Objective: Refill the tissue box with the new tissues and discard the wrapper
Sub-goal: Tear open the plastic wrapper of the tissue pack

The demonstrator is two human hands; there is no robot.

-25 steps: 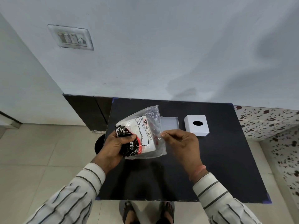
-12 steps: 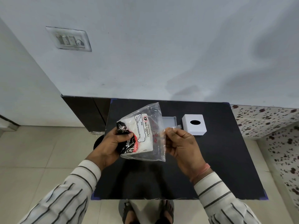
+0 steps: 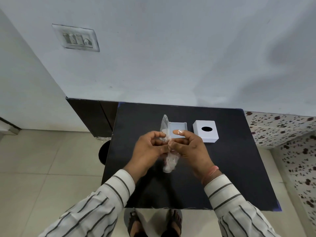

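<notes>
Clear plastic, that wrapper (image 3: 166,147), and turned edge-on since a second earlier, when its broad printed face had pointed up at the camera. Now stood as a thin crinkled strip between the two hands, above the middle of the black table (image 3: 227,177), one end poking up past the fingers toward the far edge and the other hanging down toward the near edge. Left hand (image 3: 147,149) pinched the plastic on one side, fingers pressed together on the film. Right hand (image 3: 189,147) pinched it on the other side, thumb and forefinger closed on the film, the remaining fingers curled loosely. Earlier had been cradled in the left palm with the right only plucking at a corner; both grips had since come together at one spot. Judged as set up for tearing or pulling the seam apart, so opening not yet done. Tissues inside could not be made out separately from this angle.

Sat untouched near the far edge: the open white tray (image 3: 177,129) just behind the hands, and the white cover with the oval slot (image 3: 206,131) to its right, apart from it. Refilling and discarding both still ahead.
</notes>
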